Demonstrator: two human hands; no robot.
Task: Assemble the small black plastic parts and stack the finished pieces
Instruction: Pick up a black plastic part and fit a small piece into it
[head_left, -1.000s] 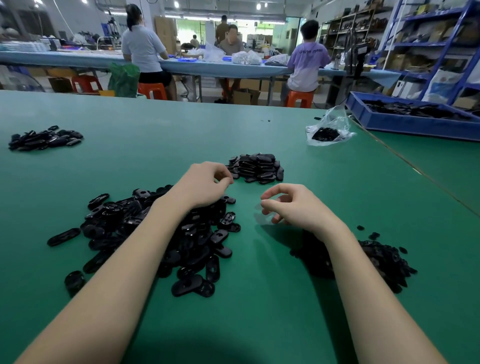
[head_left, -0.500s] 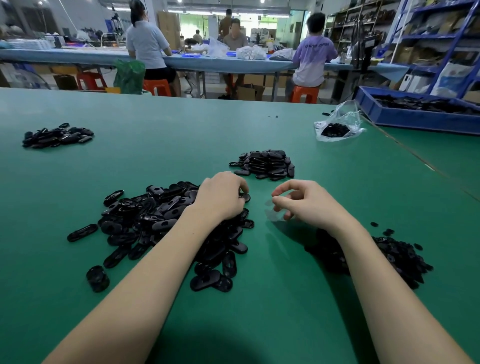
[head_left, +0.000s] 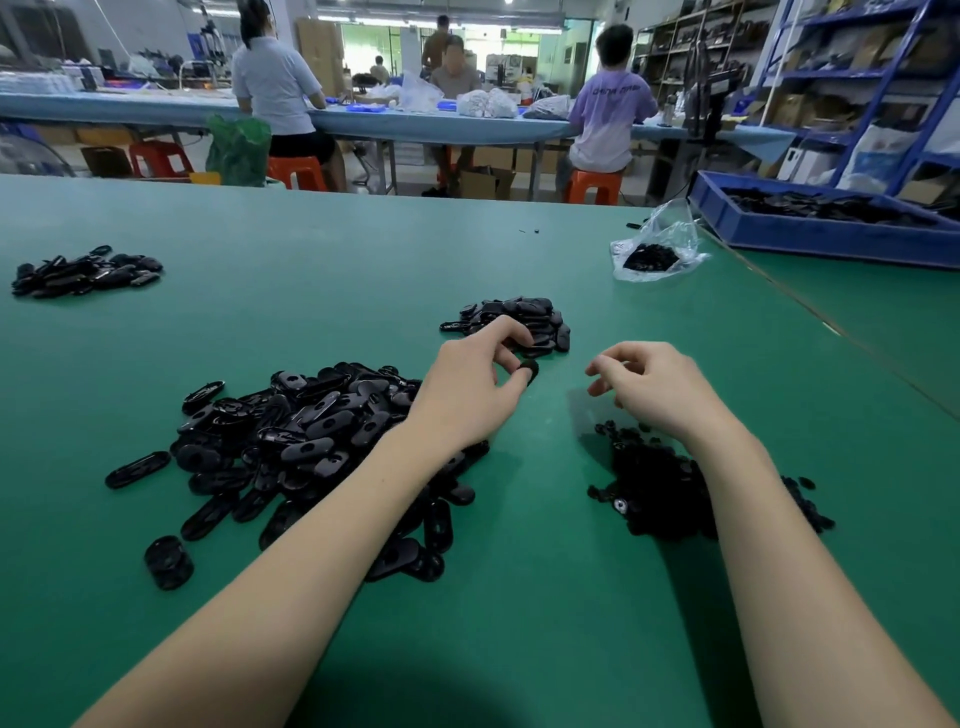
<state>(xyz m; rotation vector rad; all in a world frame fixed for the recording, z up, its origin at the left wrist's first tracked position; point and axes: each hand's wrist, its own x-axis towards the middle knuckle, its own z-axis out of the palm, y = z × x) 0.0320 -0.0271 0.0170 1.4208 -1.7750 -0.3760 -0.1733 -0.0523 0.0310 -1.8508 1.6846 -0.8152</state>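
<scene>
The left hand has lifted from the big pile on the counter, its grip now pinching one black part beside the finished stack; the right hand stays loosely curled, holding nothing visible

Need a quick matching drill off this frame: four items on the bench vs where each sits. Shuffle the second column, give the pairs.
Things:
1. big pile of oval parts
2. small dark parts heap
3. clear plastic bag
4. blue tray

Places:
A. far right, at the table edge
B. under the left forearm
C. just left of the blue tray
D. beside the right wrist

Pairs: 1-B, 2-D, 3-C, 4-A
</scene>
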